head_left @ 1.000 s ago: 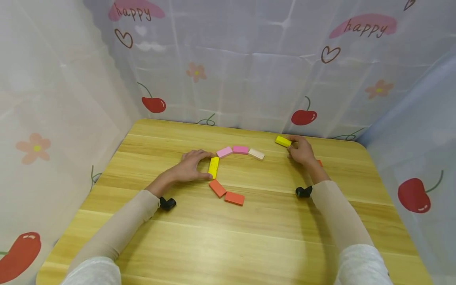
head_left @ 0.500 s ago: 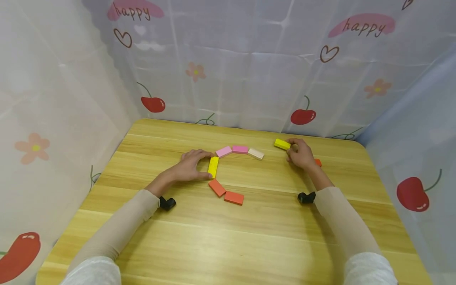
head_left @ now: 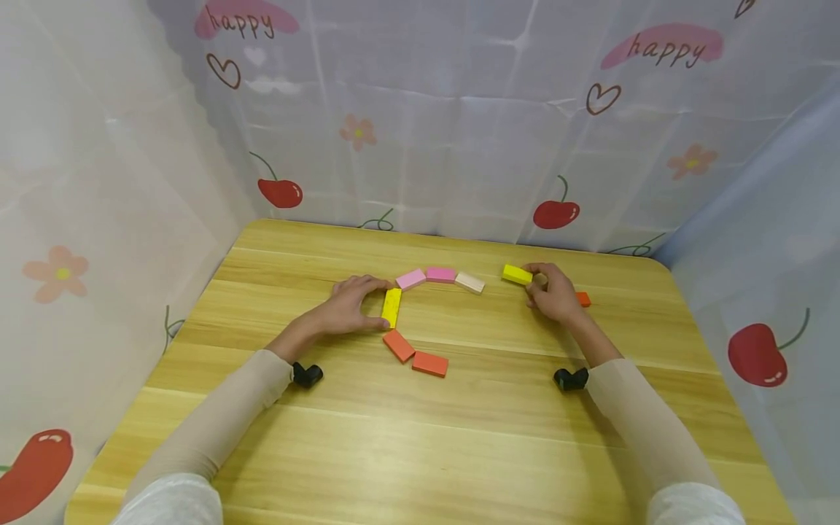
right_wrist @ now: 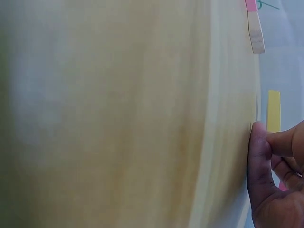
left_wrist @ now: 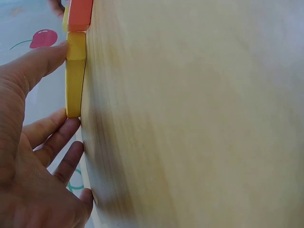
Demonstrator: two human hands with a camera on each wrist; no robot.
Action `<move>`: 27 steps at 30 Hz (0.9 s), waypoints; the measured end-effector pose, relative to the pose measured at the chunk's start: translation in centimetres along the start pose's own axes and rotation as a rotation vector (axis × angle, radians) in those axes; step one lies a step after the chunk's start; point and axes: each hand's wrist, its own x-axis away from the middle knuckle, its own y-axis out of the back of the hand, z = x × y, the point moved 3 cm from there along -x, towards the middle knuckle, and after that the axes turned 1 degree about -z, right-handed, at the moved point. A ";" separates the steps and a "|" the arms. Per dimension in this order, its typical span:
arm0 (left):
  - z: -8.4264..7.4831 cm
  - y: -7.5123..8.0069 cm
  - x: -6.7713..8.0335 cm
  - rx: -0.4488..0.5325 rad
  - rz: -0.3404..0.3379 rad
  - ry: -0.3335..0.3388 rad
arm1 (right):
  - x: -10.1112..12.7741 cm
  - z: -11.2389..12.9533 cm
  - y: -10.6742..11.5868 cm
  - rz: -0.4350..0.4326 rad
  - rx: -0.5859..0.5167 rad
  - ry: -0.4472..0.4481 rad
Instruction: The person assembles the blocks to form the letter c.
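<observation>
A: What is sitting at the left of the light wooden table (head_left: pixel 459 437)?

B: The person's left hand (head_left: pixel 344 310) is lying flat there, thumb and fingers spread apart and pressing both ends of a flat yellow rectangular wooden block (head_left: pixel 391 307). The left wrist view is showing the thumb (left_wrist: pixel 40 66) on one end of the block (left_wrist: pixel 75 76) and fingertips on the other.

A: And what is lying around it?

B: Two orange-red rectangular wooden blocks (head_left: pixel 399 345) (head_left: pixel 429 363) are lying just nearer, the first one touching the yellow one's near end. Going right along the far side, a pale pink rectangular block (head_left: pixel 411 278), a deeper pink rectangular block (head_left: pixel 440 275) and a cream rectangular block (head_left: pixel 469 282) are forming an arc.

A: What is happening further right?

B: The right hand (head_left: pixel 553 294) is pinching a second yellow rectangular wooden block (head_left: pixel 516 274), fingers curled and clamped on its right end. That block is sitting to the right of the cream one, apart from it, and appears slightly lifted off the table in the right wrist view (right_wrist: pixel 273 110). A small orange block (head_left: pixel 582 299) is peeking out just right of that hand.
</observation>
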 end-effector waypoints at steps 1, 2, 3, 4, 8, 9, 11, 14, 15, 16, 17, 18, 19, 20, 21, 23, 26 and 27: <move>0.0 0.0 0.0 -0.001 0.000 -0.001 | 0.1 0.0 0.0 0.003 0.007 0.005; 0.0 0.0 0.0 0.001 -0.001 -0.001 | 0.2 0.1 -0.1 0.007 0.014 0.013; 0.0 0.0 0.0 0.001 -0.002 -0.001 | 0.3 0.1 -0.1 0.011 0.016 0.018; 0.1 0.0 0.0 0.000 -0.003 -0.001 | 0.4 0.1 -0.1 0.012 0.017 0.022; 0.1 0.1 0.0 -0.001 -0.006 -0.003 | 0.9 0.2 -0.1 0.025 0.018 0.042; 0.1 0.1 0.0 0.002 -0.007 -0.004 | 1.0 0.2 -0.1 0.027 0.020 0.041; 0.0 0.1 0.0 0.006 -0.005 -0.005 | 1.4 0.3 -0.1 0.034 0.018 0.043; 0.0 0.0 0.0 0.011 -0.004 -0.007 | 2.0 0.3 0.0 0.039 0.013 0.047; 0.0 0.0 0.0 0.012 -0.004 -0.006 | 2.1 0.4 0.0 0.041 0.012 0.053; 0.0 0.0 0.0 0.009 -0.004 -0.005 | 2.3 0.4 0.0 0.044 0.010 0.058; 0.0 0.0 0.0 0.009 -0.005 -0.004 | 2.4 0.4 0.0 0.046 0.011 0.063; 0.0 0.0 -0.1 0.009 -0.005 -0.003 | 2.6 0.4 0.0 0.048 0.011 0.067; 0.0 0.0 -0.1 0.008 -0.005 -0.002 | 2.7 0.4 0.0 0.050 0.014 0.069; 0.0 0.0 -0.1 0.007 -0.005 -0.002 | 2.9 0.4 0.0 0.055 0.018 0.071; 0.0 0.0 -0.1 0.008 -0.003 -0.001 | 3.0 0.4 -0.1 0.059 0.018 0.071; 0.0 0.0 -0.1 0.010 -0.002 -0.002 | 3.4 0.4 -0.2 0.068 0.017 0.071; -0.1 0.1 0.0 0.013 -0.002 -0.006 | 3.9 0.5 -0.4 0.080 0.017 0.080; -0.1 0.1 0.0 0.013 -0.003 -0.006 | 4.1 0.6 -0.4 0.085 0.013 0.086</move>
